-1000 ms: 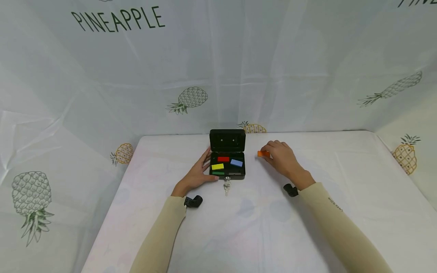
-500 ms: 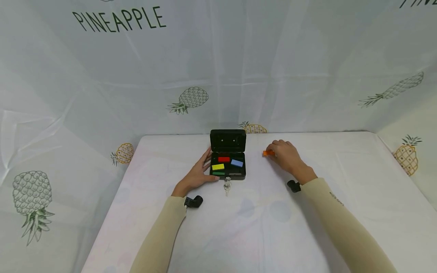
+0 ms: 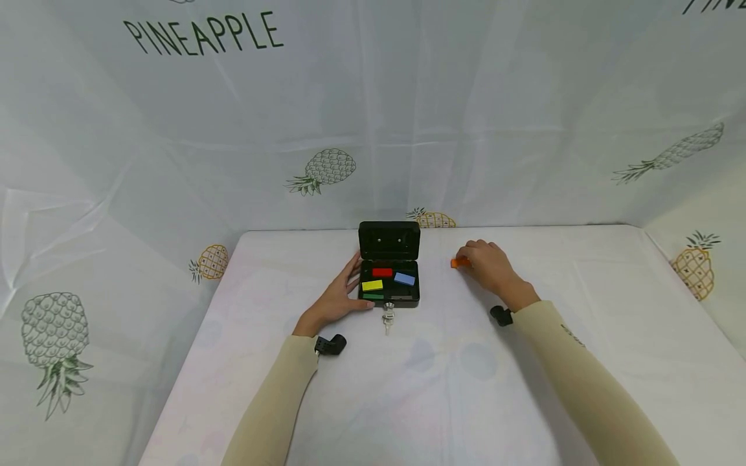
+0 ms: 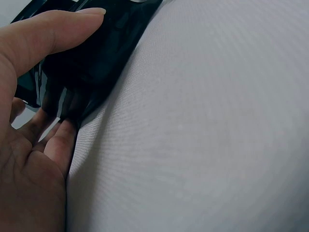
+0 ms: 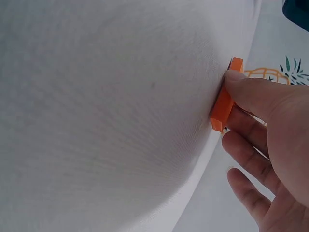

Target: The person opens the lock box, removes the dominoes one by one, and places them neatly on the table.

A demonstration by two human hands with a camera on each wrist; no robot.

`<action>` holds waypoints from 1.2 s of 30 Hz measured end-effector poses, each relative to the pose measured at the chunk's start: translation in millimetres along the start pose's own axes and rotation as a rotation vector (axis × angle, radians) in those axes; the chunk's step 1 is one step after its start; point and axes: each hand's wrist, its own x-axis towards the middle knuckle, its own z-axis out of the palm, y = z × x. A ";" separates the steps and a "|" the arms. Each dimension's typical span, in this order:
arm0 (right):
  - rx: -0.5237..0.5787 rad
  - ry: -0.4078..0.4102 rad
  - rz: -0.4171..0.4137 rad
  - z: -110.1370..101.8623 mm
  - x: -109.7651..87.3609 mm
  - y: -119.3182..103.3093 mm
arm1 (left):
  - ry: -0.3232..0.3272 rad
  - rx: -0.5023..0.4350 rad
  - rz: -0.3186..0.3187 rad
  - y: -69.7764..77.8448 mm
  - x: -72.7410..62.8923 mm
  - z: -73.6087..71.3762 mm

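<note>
The left hand (image 3: 333, 301), thumb spread wide, rests against the open cash box (image 3: 408, 302), yellow block (image 3: 372, 285), green block (image 3: 373, 296), red block (image 3: 382, 272) and blue block (image 3: 405, 279) already inside, the orange block (image 5: 223, 107), still outside to its right, pinched by the right hand (image 3: 488, 266).

Soft, diffuse light; dimmer wrist views.

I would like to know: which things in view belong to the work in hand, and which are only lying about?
Seemingly part of the work:
orange block, pinched by the right hand
open black box, touched by the left hand
red block, yellow block, blue block, inside it

Seemingly just about:
keys at its front, untouched
pineapple-print backdrop
</note>
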 end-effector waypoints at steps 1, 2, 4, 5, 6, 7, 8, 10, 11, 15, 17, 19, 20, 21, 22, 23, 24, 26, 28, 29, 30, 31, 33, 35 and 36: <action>-0.001 -0.004 0.003 0.2 0.1 -0.2 | 0.001 0.002 0.000 0.1 0.0 0.1; -0.002 -0.008 0.005 0.6 0.4 -0.2 | 0.001 0.001 0.002 0.3 0.0 0.2; -0.001 -0.013 0.007 0.9 0.8 -0.3 | -0.001 0.000 0.006 0.6 -0.2 0.3; -0.002 -0.014 0.008 0.9 1.1 -0.5 | 0.000 0.001 0.006 0.7 -0.1 0.4; -0.001 -0.016 0.008 0.9 1.3 -0.7 | 0.000 0.000 0.002 0.8 -0.2 0.5; 0.000 -0.016 0.008 0.7 1.2 -0.9 | 0.000 0.000 0.002 0.8 -0.2 0.6; 0.000 -0.014 0.007 0.6 1.1 -0.7 | -0.001 -0.001 0.002 0.7 -0.4 0.6; -0.004 -0.010 0.002 0.2 0.7 -1.0 | 0.000 -0.004 -0.002 1.0 -0.6 0.8; -0.005 -0.010 0.001 0.0 0.4 -0.9 | -0.002 -0.006 -0.001 1.1 -0.9 0.8; -0.016 0.011 -0.011 -1.8 -0.3 -2.7 | -0.006 -0.013 0.007 1.8 -1.6 0.6; -0.017 0.024 -0.018 -3.8 0.0 -6.1 | -0.005 -0.008 0.006 1.4 -1.5 0.4; -0.011 0.040 -0.021 -6.4 0.9 -11.6 | -0.002 -0.004 0.004 0.6 -1.0 0.2; -0.003 0.044 -0.023 -7.9 1.3 -15.1 | 0.000 -0.001 0.003 0.4 -0.9 0.2; 0.004 0.049 -0.025 -9.5 1.8 -19.1 | 0.001 0.001 0.003 0.0 -0.6 0.1; 0.012 0.055 -0.029 -10.8 2.1 -23.0 | 0.002 0.003 0.000 -0.3 -0.6 0.0; 0.018 0.062 -0.033 -12.2 2.3 -27.3 | 0.002 0.002 0.001 -0.5 -0.5 -0.1; 0.023 0.071 -0.042 -13.8 2.6 -31.8 | 0.002 0.002 0.003 -0.7 -0.5 -0.1; 0.025 0.088 -0.065 -16.6 2.9 -41.3 | 0.001 0.001 0.007 -0.7 -0.6 -0.3; 0.022 0.108 -0.095 -18.8 3.2 -50.7 | 0.001 0.001 0.012 -0.5 -0.7 -0.3; 0.024 0.117 -0.108 -19.7 3.5 -55.8 | 0.001 0.001 0.014 -0.5 -0.6 -0.3; 0.025 0.123 -0.120 -20.2 3.8 -60.6 | 0.000 0.001 0.015 -0.3 -0.7 -0.3; 0.027 0.125 -0.128 -20.6 4.2 -65.5 | -0.001 0.002 0.018 -0.2 -0.6 -0.3; 0.035 0.128 -0.147 -21.1 5.2 -75.2 | 0.000 0.005 0.016 -0.1 -0.5 -0.2; 0.038 0.122 -0.163 -21.0 6.6 -84.7 | 0.001 0.005 0.015 -0.2 -0.2 -0.1; 0.039 0.118 -0.171 -20.4 7.4 -88.7 | 0.001 0.004 0.014 -0.3 -0.2 -0.1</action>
